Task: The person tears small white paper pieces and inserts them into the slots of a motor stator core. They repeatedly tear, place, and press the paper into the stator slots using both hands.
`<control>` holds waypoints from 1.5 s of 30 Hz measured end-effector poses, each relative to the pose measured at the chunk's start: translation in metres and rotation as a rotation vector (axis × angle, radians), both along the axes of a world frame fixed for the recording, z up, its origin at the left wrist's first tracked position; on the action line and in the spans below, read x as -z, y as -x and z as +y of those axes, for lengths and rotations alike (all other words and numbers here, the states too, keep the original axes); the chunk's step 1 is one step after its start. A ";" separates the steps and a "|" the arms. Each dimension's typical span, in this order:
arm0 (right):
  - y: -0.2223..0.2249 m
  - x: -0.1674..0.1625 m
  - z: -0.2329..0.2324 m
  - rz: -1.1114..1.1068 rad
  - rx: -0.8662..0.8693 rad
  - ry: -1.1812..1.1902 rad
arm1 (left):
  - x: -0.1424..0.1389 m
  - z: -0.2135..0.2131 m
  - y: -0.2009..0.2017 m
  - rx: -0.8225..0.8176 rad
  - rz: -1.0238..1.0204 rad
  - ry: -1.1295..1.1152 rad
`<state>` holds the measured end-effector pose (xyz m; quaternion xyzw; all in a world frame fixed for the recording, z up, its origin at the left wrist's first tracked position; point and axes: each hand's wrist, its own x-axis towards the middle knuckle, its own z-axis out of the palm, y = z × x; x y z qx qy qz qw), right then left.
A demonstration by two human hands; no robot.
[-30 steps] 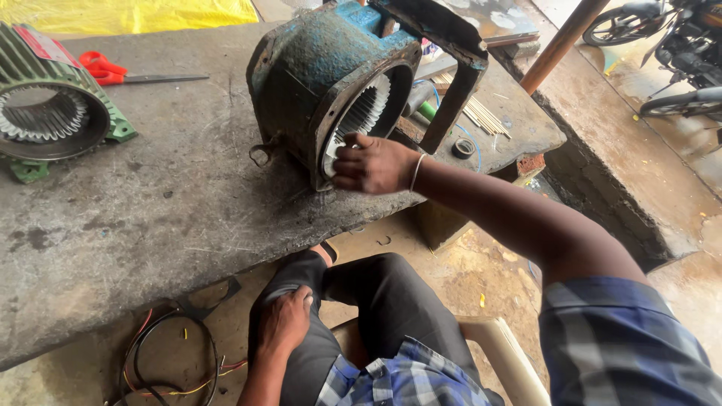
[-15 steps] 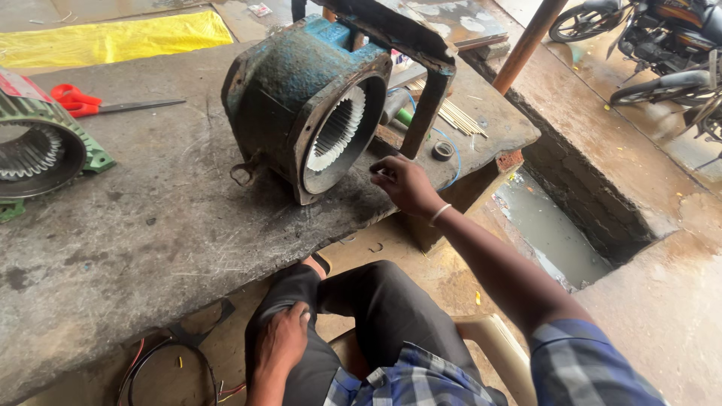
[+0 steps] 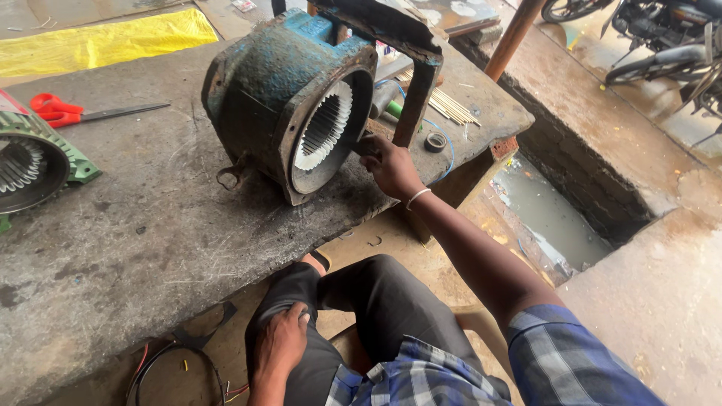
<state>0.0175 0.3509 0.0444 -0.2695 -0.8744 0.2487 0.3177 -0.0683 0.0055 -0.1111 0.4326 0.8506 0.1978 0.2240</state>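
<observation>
My right hand (image 3: pixel 391 167) off stator face since a second ago, now at housing's lower right rim, fingers curled, whether pinching anything: cannot tell. Blue motor housing (image 3: pixel 289 98) on surface (image 3: pixel 150 225), turned nearer me. Left hand (image 3: pixel 280 347) flat on thigh, holding nothing. Yellow sheet (image 3: pixel 98 41) far left; no labels readable. Red scissors (image 3: pixel 64 111) beside green stator (image 3: pixel 30 162).

I see the blue motor housing (image 3: pixel 289 98), rusty, lying on its side on the concrete bench (image 3: pixel 150 225), white-lined opening facing me.
</observation>
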 end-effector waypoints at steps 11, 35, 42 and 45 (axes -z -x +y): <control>0.014 0.027 -0.057 0.126 -0.357 -0.295 | 0.006 0.003 0.000 -0.009 -0.028 0.037; 0.021 0.021 -0.064 0.122 -0.236 -0.203 | -0.003 0.005 -0.006 0.004 -0.041 -0.020; 0.025 0.021 -0.067 -0.084 -0.014 -0.147 | -0.007 0.005 -0.007 0.018 -0.053 0.093; 0.025 0.020 -0.073 0.073 -0.165 -0.102 | -0.009 0.006 -0.007 0.015 -0.054 0.094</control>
